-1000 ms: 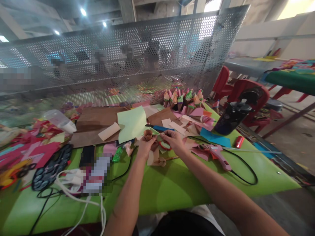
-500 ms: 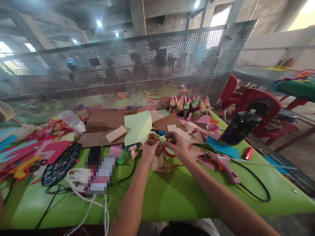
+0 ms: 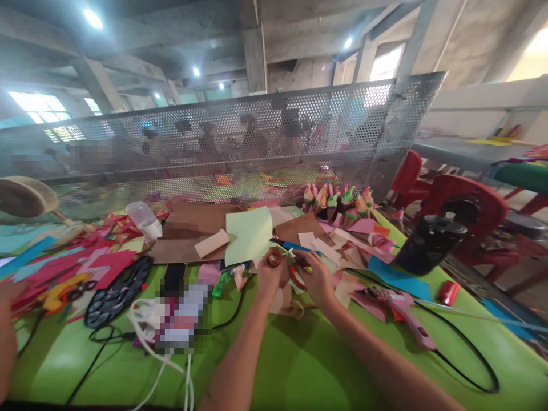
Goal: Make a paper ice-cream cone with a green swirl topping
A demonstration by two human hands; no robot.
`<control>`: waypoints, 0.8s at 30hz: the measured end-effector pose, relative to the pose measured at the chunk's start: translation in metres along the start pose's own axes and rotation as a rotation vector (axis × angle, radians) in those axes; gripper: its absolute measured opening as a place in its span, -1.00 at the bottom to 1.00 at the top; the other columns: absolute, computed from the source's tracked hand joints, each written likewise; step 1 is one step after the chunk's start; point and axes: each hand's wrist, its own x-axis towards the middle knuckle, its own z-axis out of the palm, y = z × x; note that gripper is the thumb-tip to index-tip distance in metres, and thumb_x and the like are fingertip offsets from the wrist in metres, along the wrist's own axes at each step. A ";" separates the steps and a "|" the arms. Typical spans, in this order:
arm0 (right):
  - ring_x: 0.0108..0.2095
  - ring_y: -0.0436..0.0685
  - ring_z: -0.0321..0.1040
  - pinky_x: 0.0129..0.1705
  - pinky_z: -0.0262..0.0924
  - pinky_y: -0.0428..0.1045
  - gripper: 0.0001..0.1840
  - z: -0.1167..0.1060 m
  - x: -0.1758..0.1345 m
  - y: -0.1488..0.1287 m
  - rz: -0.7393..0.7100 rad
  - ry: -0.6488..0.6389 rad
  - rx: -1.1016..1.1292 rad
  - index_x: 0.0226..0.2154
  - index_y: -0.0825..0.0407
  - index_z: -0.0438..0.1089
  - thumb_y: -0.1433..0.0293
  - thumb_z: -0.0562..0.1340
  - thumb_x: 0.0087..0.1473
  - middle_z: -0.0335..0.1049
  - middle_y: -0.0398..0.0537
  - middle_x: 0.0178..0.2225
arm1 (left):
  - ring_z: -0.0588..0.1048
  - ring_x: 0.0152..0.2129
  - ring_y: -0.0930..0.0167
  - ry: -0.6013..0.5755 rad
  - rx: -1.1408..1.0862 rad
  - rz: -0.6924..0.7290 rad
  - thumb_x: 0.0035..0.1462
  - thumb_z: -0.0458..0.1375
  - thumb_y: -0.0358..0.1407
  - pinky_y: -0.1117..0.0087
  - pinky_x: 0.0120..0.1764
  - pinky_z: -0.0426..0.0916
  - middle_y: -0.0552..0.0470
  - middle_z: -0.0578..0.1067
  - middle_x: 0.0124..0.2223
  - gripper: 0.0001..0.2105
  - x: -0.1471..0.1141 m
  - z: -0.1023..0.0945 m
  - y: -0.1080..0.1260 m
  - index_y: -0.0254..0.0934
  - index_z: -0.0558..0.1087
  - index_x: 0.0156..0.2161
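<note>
My left hand (image 3: 268,281) is closed round a small brown paper cone (image 3: 274,260), its open mouth turned up toward me. My right hand (image 3: 315,277) is close by on the right, its fingers pinched at a light green paper strip (image 3: 290,253) that meets the cone's side. Under the right fingers shows part of a red ring-shaped thing (image 3: 295,278), whose kind I cannot make out. Brown paper scraps (image 3: 280,301) lie below both hands. A light green paper sheet (image 3: 248,235) lies just behind them.
A pink glue gun (image 3: 413,322) with a black cord lies right. Several finished paper cones (image 3: 331,200) stand at the back, before a perforated metal screen (image 3: 257,142). A dark bottle (image 3: 430,242) stands right, a power strip (image 3: 182,319) lies left. Another person's hand (image 3: 5,337) enters at left.
The view has tilted up and shifted left. The green strip has moved nearer the cone's rim, and my right fingers have closed in. Another person's hand shows more at the left edge.
</note>
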 end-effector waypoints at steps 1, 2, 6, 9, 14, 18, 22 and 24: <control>-0.21 0.21 0.50 -0.09 0.41 0.13 -0.65 0.001 0.000 0.001 0.004 0.002 0.000 -0.06 -0.07 0.55 0.40 0.21 0.10 0.52 0.04 -0.16 | 0.36 -0.56 0.44 0.009 0.027 0.023 -0.16 0.38 -0.27 0.42 -0.39 0.28 0.12 0.45 -0.58 -0.80 0.000 0.000 -0.001 -0.27 0.44 -0.57; -0.20 0.22 0.51 -0.08 0.42 0.14 -0.64 0.001 0.000 0.003 0.009 0.005 0.000 -0.06 -0.07 0.55 0.41 0.22 0.09 0.53 0.05 -0.15 | 0.36 -0.55 0.43 0.019 0.058 0.045 -0.15 0.36 -0.27 0.42 -0.38 0.29 0.12 0.46 -0.58 -0.81 0.000 0.000 -0.001 -0.27 0.44 -0.56; -0.15 0.25 0.51 -0.05 0.42 0.16 -0.60 0.002 0.000 0.005 0.015 0.024 -0.006 -0.04 -0.09 0.56 0.42 0.23 0.06 0.52 0.05 -0.12 | 0.37 -0.54 0.42 -0.002 0.105 0.089 -0.14 0.34 -0.27 0.43 -0.38 0.29 0.12 0.45 -0.58 -0.82 0.000 0.000 -0.005 -0.25 0.43 -0.57; -0.15 0.25 0.50 -0.05 0.42 0.15 -0.61 0.002 0.000 0.006 0.011 0.023 -0.010 -0.06 -0.09 0.56 0.42 0.23 0.05 0.52 0.04 -0.13 | 0.38 -0.53 0.41 -0.040 0.081 0.096 -0.14 0.34 -0.27 0.43 -0.38 0.30 0.12 0.46 -0.56 -0.84 0.001 0.000 -0.008 -0.25 0.45 -0.54; -0.21 0.22 0.49 -0.12 0.43 0.11 -0.66 0.000 0.000 0.002 -0.003 -0.001 -0.032 -0.09 -0.08 0.56 0.40 0.25 0.06 0.49 0.04 -0.15 | 0.38 -0.52 0.42 -0.075 0.085 0.113 -0.11 0.34 -0.26 0.42 -0.35 0.33 0.12 0.48 -0.52 -0.85 0.002 0.000 -0.013 -0.26 0.47 -0.51; -0.22 0.22 0.47 -0.14 0.41 0.11 -0.66 -0.002 0.000 -0.001 -0.004 -0.014 -0.062 -0.15 -0.06 0.56 0.47 0.23 0.00 0.48 0.03 -0.19 | 0.38 -0.50 0.41 -0.092 0.132 0.132 -0.09 0.34 -0.27 0.41 -0.34 0.33 0.11 0.49 -0.50 -0.85 0.001 0.001 -0.010 -0.27 0.48 -0.49; -0.24 0.22 0.46 -0.14 0.39 0.11 -0.67 -0.002 0.001 -0.001 0.005 -0.023 -0.074 -0.19 -0.05 0.54 0.49 0.24 -0.05 0.48 0.02 -0.21 | 0.41 -0.48 0.39 -0.124 0.148 0.130 -0.07 0.33 -0.32 0.38 -0.32 0.36 0.09 0.50 -0.50 -0.88 -0.001 0.000 -0.004 -0.27 0.48 -0.47; -0.27 0.22 0.46 -0.16 0.38 0.11 -0.68 -0.002 0.001 0.000 0.019 -0.017 -0.080 -0.21 -0.03 0.53 0.50 0.24 -0.07 0.47 0.02 -0.22 | 0.43 -0.45 0.37 -0.151 0.135 0.145 -0.06 0.33 -0.32 0.37 -0.28 0.39 0.08 0.51 -0.48 -0.89 -0.002 0.000 -0.002 -0.28 0.48 -0.46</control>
